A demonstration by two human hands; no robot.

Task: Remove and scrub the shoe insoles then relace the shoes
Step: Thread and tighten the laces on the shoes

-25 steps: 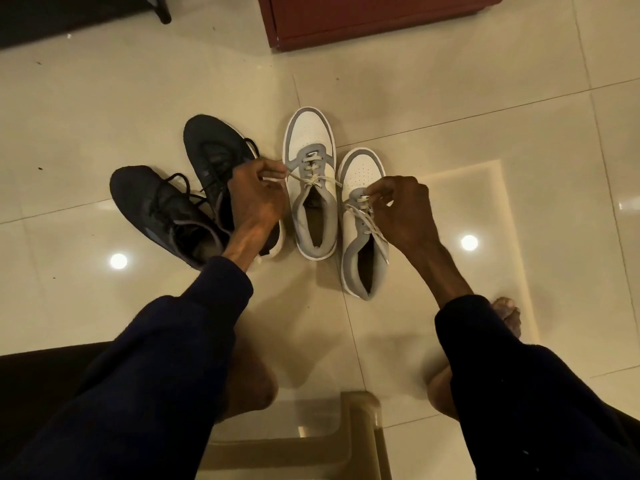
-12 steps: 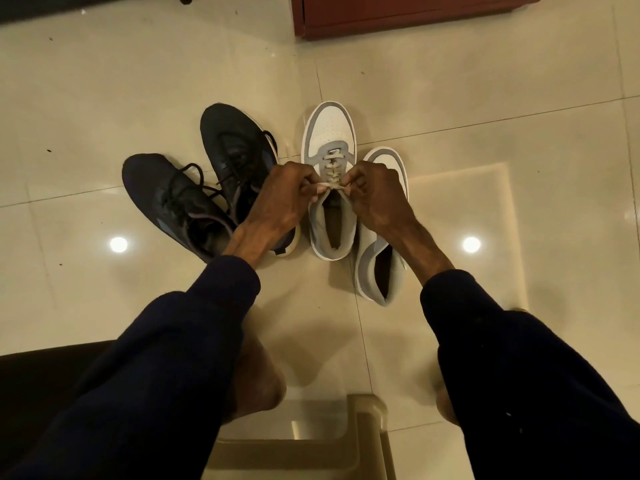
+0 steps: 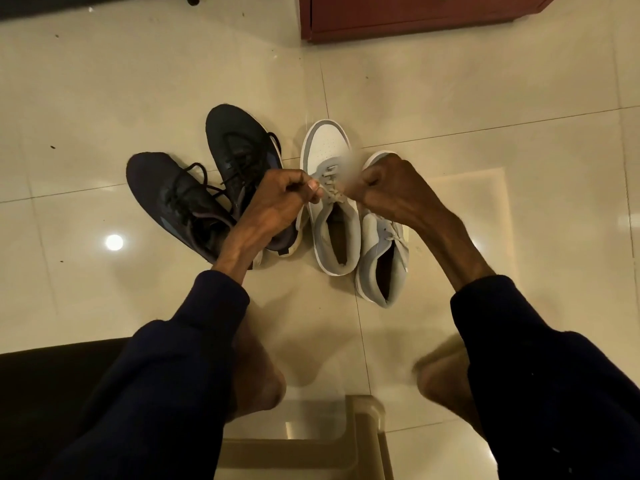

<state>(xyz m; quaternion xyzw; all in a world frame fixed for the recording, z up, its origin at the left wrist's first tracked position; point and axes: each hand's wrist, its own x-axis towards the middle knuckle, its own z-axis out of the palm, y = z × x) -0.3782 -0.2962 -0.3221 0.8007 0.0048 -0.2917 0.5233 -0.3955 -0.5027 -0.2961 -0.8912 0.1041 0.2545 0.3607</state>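
We see both hands meeting over the upper eyelets of the white-and-grey shoe [image 3: 325, 147], which stands flat on the tiled floor [image 3: 485, 109] with its toe pointing to the far side and its opening towards the person, so the eyelets face up within easy reach. The left hand [image 3: 280, 195] has its fingers curled in, with the thumb and fingertips pinching one end of the pale lace [image 3: 332, 195] at the left side of the tongue. The right hand [image 3: 384, 188] is bunched tight on the opposite side. A strand runs into it, so we take it to be gripping the other end, though blur beside the knuckles hides the pinch itself. Holding one end on each side lets the lace be drawn evenly across, and we judge this to be the relacing step, near the top of this shoe. The second white-and-grey shoe [image 3: 384, 261] lies just beside it to the right and nearer, its lace loose over the side. The black shoes [image 3: 166, 192] sit together to the left, already threaded and out of the way. No insole shows outside any shoe. A pale stool [image 3: 311, 448] stands near, between the person's bare feet, and a red-brown cabinet [image 3: 415, 15] stands at the far edge.
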